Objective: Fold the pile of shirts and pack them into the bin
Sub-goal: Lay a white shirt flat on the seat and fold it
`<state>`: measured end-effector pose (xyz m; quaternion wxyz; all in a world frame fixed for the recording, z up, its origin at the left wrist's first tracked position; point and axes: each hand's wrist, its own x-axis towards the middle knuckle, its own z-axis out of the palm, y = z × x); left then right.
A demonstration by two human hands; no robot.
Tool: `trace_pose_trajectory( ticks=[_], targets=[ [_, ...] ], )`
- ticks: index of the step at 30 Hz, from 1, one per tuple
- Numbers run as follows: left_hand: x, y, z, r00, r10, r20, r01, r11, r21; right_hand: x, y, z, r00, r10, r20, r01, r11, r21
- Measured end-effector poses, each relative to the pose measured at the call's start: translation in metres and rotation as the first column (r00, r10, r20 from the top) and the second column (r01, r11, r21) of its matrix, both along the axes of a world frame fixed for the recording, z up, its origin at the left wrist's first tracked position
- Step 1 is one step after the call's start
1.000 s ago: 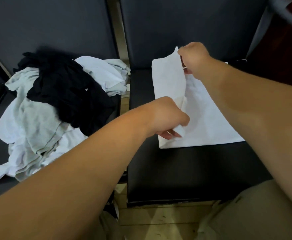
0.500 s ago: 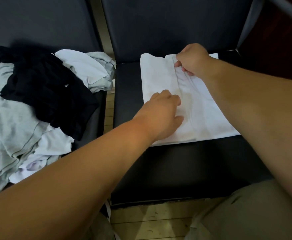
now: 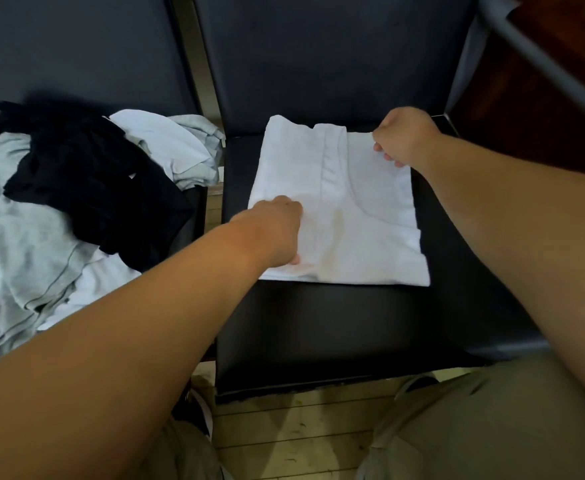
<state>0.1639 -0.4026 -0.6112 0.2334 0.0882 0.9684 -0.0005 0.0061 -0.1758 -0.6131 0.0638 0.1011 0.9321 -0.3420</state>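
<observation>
White shirt (image 3: 360, 230) lies part-folded, centre frame, on the bench (image 3: 319, 323). Left hand (image 3: 277, 233) and right hand (image 3: 405, 136): fingers clamped on its near-left and far-right edges. Folding step in hand; next move likely a crosswise fold. Bin unseen.

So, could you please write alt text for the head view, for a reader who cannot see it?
Two hands grip a partly folded white shirt flat on a black seat, the left hand at its near left edge, the right hand at its far right corner. A pile of unfolded shirts lies to its left.
</observation>
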Motion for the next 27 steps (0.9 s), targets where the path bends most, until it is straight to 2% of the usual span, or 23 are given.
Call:
trace_pose_trajectory(
  ticks=[2,4,5,7,10,11,13,16,18,20,24,27],
  targets=[
    [0.005,-0.003,0.007,0.999,-0.034,-0.037,0.029,0.991,-0.133,0.001,0.008,0.001,0.999,0.044,-0.022,-0.04,0.987,0.153],
    [0.012,-0.001,0.013,0.991,-0.106,-0.08,0.09,0.978,-0.189,0.004,0.015,0.004,0.996,0.075,-0.043,-0.061,0.962,0.266],
    [0.015,0.003,0.016,0.983,-0.152,-0.099,0.136,0.978,-0.156,0.007,0.018,0.007,0.994,0.086,-0.06,-0.066,0.957,0.282],
    [0.023,0.014,0.017,0.962,-0.226,-0.153,0.232,0.972,0.021,0.009,0.026,0.004,0.994,0.084,-0.065,-0.06,0.949,0.309],
    [0.038,0.046,0.016,0.937,-0.297,-0.183,0.343,0.881,0.325,0.006,0.037,-0.005,0.998,0.059,0.025,-0.063,0.966,0.252],
    [0.044,0.057,0.012,0.915,-0.355,-0.19,0.401,0.847,0.35,0.007,0.039,-0.006,0.996,0.076,0.042,-0.084,0.966,0.243],
    [0.052,0.076,0.0,0.855,-0.468,-0.222,0.517,0.803,0.297,0.003,0.042,-0.01,0.992,0.116,0.059,-0.128,0.955,0.266],
    [0.059,0.088,-0.019,0.758,-0.542,-0.363,0.632,0.748,0.204,-0.002,0.039,-0.01,0.99,0.136,0.041,-0.142,0.943,0.3],
    [0.06,0.091,-0.024,0.732,-0.523,-0.436,0.647,0.734,0.205,-0.003,0.032,-0.009,0.988,0.146,0.042,-0.152,0.934,0.322],
    [0.058,0.091,-0.023,0.757,-0.488,-0.435,0.622,0.742,0.249,-0.005,0.028,-0.009,0.99,0.124,0.063,-0.138,0.933,0.333],
    [0.051,0.086,-0.005,0.887,-0.367,-0.281,0.458,0.778,0.43,-0.005,0.023,-0.007,0.988,0.103,0.112,-0.13,0.952,0.277],
    [0.042,0.074,0.009,0.929,-0.334,-0.157,0.367,0.79,0.491,-0.006,0.02,-0.004,0.994,0.06,0.094,-0.076,0.981,0.178]
  ],
)
